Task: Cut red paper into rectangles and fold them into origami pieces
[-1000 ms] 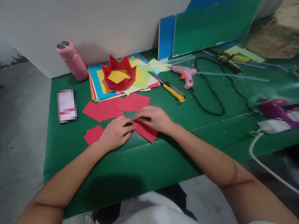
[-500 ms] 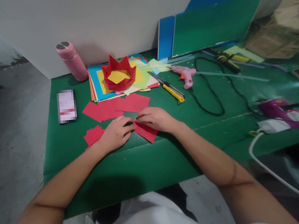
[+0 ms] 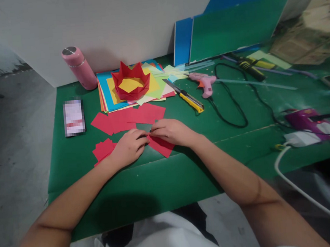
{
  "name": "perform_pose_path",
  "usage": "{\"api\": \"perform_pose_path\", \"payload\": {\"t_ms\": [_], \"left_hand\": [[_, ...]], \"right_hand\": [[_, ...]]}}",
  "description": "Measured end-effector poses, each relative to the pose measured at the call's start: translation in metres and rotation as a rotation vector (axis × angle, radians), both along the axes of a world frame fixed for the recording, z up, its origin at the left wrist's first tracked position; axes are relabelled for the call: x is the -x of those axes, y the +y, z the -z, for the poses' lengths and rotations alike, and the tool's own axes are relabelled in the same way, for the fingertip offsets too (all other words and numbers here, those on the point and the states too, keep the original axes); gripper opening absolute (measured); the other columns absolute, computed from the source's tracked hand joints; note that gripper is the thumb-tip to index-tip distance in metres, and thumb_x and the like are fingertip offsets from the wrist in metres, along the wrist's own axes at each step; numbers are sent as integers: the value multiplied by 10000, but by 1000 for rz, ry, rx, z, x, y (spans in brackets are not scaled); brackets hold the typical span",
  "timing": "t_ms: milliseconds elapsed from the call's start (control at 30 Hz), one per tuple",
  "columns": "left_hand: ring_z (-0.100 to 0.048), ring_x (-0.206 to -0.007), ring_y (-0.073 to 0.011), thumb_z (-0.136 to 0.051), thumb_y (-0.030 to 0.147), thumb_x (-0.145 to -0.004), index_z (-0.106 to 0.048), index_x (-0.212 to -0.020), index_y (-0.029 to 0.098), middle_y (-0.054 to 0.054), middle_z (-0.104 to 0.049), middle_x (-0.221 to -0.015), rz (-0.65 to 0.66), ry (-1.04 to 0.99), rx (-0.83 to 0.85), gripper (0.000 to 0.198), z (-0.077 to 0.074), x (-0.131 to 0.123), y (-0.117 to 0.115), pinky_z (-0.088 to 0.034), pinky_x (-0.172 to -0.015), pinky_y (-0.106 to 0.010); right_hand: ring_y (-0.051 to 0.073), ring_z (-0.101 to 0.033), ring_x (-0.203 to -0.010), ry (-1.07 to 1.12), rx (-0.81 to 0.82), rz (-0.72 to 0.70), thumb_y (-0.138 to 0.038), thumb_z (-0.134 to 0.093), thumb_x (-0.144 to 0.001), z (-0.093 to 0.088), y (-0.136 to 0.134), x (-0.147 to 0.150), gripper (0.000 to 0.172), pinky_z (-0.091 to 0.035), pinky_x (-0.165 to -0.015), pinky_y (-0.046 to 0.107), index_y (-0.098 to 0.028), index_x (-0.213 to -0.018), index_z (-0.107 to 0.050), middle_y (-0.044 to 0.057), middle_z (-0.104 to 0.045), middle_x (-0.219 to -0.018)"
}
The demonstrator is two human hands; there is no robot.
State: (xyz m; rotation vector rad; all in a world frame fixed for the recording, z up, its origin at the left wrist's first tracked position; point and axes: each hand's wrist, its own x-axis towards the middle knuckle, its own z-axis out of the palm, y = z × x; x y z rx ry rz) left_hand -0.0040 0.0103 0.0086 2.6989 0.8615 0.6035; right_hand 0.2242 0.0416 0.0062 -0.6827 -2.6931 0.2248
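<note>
A red sheet (image 3: 163,147) lies on the green bench (image 3: 181,183) in front of you, its upper corner pinched in the grip of your left hand (image 3: 128,146) and your right hand (image 3: 171,131), fingertips nearly meeting. Loose red papers (image 3: 121,119) lie just beyond your hands, with a small red stack (image 3: 103,149) beside your left wrist. Farther back, a folded red crown (image 3: 134,95) sits on coloured paper (image 3: 104,94), between a pink bottle (image 3: 81,71) and a yellow cutter (image 3: 190,101), with a pink glue gun (image 3: 205,83) near the cutter.
</note>
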Motion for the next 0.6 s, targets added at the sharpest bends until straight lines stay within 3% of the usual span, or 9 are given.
{"api": "perform_pose_path", "payload": {"t_ms": [433,600], "left_hand": [[-554,-955,-225,-466,145,-935,-694,-960,146,-96,-679,-1122,9,35,-12,229,-2,0,0,-486,-864,-412],[-581,-945,-218,-453,141,-936,-669,-1102,156,-96,-686,-1120,-5,29,-5,273,2,0,-1,-492,-851,-414]], "right_hand": [[183,-618,-856,34,88,-24,-218,-409,-982,-4,1,-2,336,-479,-746,303,-163,-978,-740,108,-706,-959],[167,-609,-825,100,146,-20,-246,-452,-975,-1,3,-3,303,-474,-733,290,-179,-942,-745,98,-692,-933]]}}
